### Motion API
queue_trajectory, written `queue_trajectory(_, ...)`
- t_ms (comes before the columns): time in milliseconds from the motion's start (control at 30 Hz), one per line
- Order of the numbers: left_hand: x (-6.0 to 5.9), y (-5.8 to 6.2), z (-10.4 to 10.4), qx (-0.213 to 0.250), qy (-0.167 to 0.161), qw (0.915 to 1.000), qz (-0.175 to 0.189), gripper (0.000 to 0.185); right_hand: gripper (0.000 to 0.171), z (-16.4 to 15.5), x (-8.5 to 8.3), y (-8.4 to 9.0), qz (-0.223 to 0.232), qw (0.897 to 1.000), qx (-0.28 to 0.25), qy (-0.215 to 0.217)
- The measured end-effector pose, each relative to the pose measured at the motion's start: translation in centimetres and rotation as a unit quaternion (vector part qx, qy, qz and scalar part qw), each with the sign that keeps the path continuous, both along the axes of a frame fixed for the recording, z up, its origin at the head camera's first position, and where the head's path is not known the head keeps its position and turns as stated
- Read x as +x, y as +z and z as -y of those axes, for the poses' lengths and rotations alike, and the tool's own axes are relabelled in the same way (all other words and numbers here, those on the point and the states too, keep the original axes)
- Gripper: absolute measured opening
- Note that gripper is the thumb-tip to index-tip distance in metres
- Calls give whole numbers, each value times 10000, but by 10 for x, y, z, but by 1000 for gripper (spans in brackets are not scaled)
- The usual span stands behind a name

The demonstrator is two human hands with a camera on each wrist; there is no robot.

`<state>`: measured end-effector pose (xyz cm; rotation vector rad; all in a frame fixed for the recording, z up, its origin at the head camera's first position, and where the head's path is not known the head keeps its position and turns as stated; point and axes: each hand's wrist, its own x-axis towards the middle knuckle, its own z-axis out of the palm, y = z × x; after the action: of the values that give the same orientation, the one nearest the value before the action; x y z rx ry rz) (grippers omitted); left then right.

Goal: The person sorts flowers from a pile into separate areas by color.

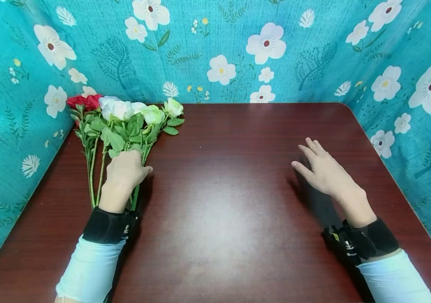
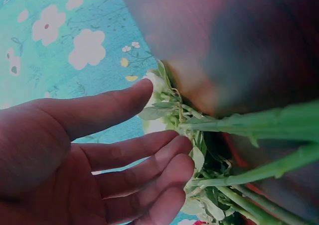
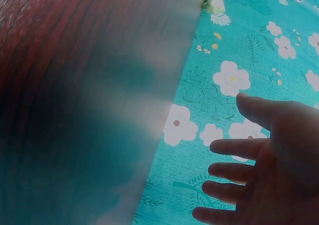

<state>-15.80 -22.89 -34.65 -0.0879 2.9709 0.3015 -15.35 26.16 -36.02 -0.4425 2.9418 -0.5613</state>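
Note:
Several long-stemmed artificial-looking roses lie at the left of the table, their heads toward the back edge. Red roses (image 1: 90, 102) are farthest left, then white roses (image 1: 118, 108), then a greenish-white rose (image 1: 173, 107) at the right. Over the stems is my left hand (image 1: 124, 170), its thumb held apart. In the left wrist view the hand's fingers (image 2: 144, 155) are loosely bent with nothing between them and the thumb, close to the green stems (image 2: 264, 172). My right hand (image 1: 325, 170) hovers above the table's right side, fingers spread and holding nothing.
A dark reddish-brown table (image 1: 215, 185) with rounded corners spreads beneath both hands. Turquoise floral cloth (image 1: 200, 38) rises behind it and along both sides. Black straps with small devices (image 1: 105, 225) wrap both wrists, and the sleeves are light blue.

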Motion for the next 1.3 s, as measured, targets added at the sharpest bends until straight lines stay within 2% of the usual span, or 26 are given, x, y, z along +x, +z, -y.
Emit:
queue_trajectory(500, -5, -8, 9, -77, 8, 9992, 387, 33, 70, 4, -1, -4, 210, 9997, 66, -39)
queue_trajectory(733, -6, -11, 11, -11, -29, 9994, 331, 21, 56, 8, -2, -8, 60, 10000, 0, 51)
queue_trajectory(967, -6, -11, 10, 13, -91, 9996, 263, 32, 45, 12, -3, -9, -200, 9997, -55, 89)
queue_trajectory(1167, -7, -12, 10, 4, -264, 9996, 28, 33, 43, 15, -3, -8, -212, 9997, -63, 110)
queue_trajectory(1300, -8, -11, 10, 24, -374, 9993, 30, 33, 44, 15, -3, -9, -152, 9998, 7, 124)
